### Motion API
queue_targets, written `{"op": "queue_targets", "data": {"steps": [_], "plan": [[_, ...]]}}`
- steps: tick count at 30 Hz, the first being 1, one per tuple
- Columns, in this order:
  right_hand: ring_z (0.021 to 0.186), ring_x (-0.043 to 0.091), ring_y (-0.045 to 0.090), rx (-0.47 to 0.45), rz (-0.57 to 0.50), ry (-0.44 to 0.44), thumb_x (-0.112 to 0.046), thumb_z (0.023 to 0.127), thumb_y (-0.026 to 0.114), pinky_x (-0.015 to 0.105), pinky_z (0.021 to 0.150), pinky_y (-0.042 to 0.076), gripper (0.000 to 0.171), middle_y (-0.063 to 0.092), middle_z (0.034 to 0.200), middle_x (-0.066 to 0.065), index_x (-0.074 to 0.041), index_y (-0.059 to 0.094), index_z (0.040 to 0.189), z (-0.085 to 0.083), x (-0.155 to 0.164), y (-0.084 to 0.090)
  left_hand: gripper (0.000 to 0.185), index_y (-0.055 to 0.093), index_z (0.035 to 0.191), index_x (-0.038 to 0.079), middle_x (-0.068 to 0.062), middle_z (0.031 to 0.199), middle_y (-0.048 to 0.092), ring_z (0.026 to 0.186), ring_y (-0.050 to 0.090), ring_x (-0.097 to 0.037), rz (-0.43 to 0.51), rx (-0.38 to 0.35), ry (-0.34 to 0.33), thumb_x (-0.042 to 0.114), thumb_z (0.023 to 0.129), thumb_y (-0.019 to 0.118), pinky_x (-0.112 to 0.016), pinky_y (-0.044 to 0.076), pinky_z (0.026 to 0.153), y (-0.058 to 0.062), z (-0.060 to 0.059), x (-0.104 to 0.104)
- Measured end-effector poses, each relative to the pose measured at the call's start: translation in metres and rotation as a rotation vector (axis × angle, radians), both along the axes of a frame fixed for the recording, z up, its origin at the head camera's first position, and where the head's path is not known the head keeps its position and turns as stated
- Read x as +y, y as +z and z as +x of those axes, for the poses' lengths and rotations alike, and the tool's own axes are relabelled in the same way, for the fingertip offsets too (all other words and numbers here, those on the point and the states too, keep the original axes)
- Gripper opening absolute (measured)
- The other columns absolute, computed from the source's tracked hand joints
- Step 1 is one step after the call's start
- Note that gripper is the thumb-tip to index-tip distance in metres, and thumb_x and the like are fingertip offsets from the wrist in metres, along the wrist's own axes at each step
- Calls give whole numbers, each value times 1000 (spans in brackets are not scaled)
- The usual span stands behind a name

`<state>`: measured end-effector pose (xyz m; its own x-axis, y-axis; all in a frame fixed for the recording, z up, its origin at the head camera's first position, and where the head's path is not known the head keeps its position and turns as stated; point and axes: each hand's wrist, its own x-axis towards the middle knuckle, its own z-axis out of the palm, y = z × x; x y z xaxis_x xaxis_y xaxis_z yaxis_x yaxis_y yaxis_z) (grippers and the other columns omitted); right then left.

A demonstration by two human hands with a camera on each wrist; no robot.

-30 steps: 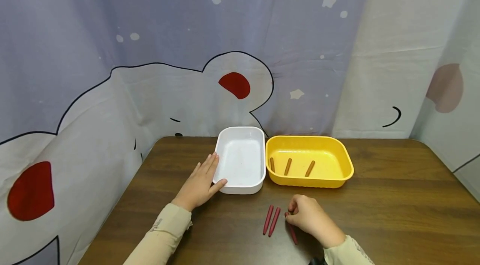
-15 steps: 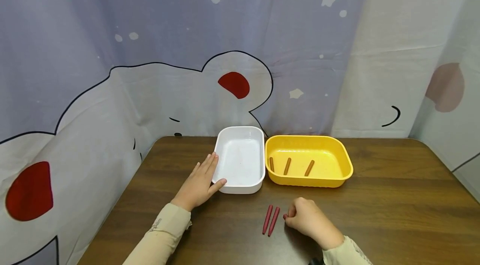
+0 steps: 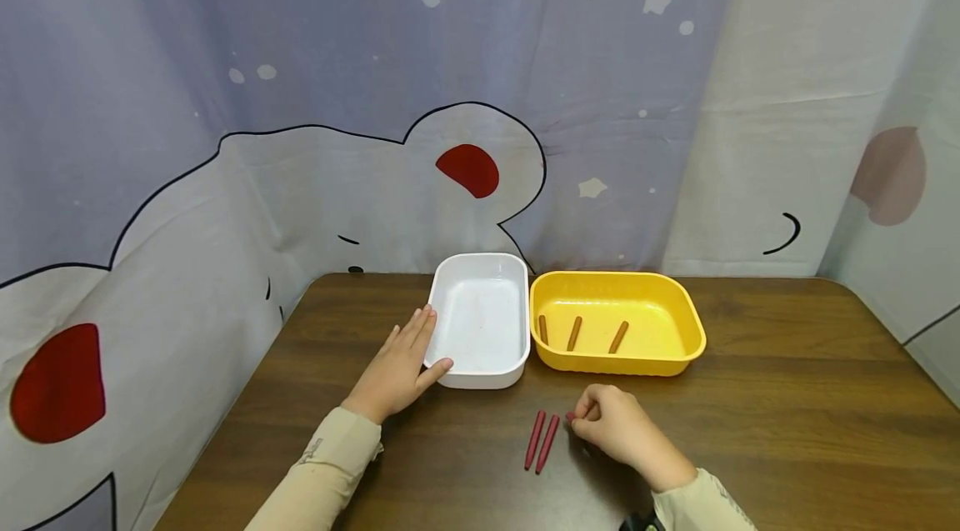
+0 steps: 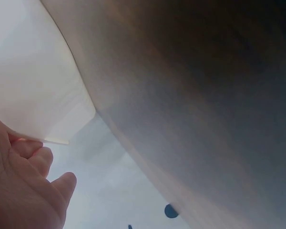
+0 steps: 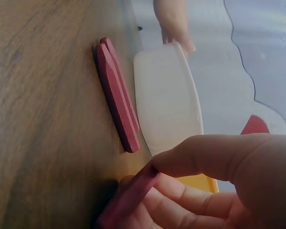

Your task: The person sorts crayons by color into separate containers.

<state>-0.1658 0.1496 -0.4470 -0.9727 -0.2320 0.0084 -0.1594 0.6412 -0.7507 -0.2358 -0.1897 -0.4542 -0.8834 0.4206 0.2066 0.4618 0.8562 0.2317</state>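
Note:
My right hand (image 3: 621, 428) pinches a dark red crayon (image 5: 132, 196) between thumb and fingers, close over the table. In the head view only its tip shows past the fingertips. Just left of that hand, two more dark red crayons (image 3: 542, 443) lie side by side on the wood. With fingers straight and spread, my left hand (image 3: 393, 371) rests against the left side of a white tray (image 3: 483, 382), which has nothing in it. In the left wrist view, fingertips (image 4: 45, 157) sit right at the tray's rim.
A yellow tray (image 3: 663, 335) stands against the white one's right side, with three brown crayons (image 3: 574, 333) lying in its left half. The wooden table (image 3: 787, 398) ends at a patterned curtain (image 3: 600, 97) behind the trays.
The right hand first held a crayon slanting down to the table; the crayon then turned mostly out of sight behind the fingers. The hand has since shifted slightly forward. The left hand stays put.

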Motion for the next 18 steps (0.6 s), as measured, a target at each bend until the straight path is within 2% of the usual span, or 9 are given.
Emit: {"op": "queue_targets", "data": {"steps": [4, 6, 12, 18], "plan": [[57, 13, 58, -77, -121, 34, -2, 84, 72, 28, 52, 51, 6, 67, 72, 3, 0, 68, 88, -4, 3, -2, 83, 25, 158, -5, -19, 165, 22, 154, 18, -33, 0, -2, 0, 51, 103, 53, -58, 21, 121, 0, 0, 0], [56, 14, 59, -118, -190, 38, -1, 86, 69, 28, 51, 52, 9, 70, 74, 6, 5, 69, 93, -5, 3, -3, 83, 25, 158, -5, -19, 166, 22, 154, 18, -33, -2, -6, 2, 51, 103, 53, -58, 21, 121, -1, 0, -1], [71, 20, 68, -208, -406, 47, -3, 93, 64, 35, 63, 61, 21, 71, 84, 11, 14, 64, 106, -10, 4, 0, 83, 26, 157, -6, -20, 165, 23, 154, 19, -34, 2, 1, -3, 52, 103, 52, -58, 21, 121, 0, 0, 0], [77, 25, 72, -316, -579, 93, -4, 97, 60, 39, 67, 63, 28, 71, 90, 16, 19, 58, 113, -13, 1, 6, 82, 28, 156, -7, -21, 164, 25, 153, 22, -36, 12, 22, -10, 50, 103, 53, -59, 23, 120, 0, 0, 1]]}}
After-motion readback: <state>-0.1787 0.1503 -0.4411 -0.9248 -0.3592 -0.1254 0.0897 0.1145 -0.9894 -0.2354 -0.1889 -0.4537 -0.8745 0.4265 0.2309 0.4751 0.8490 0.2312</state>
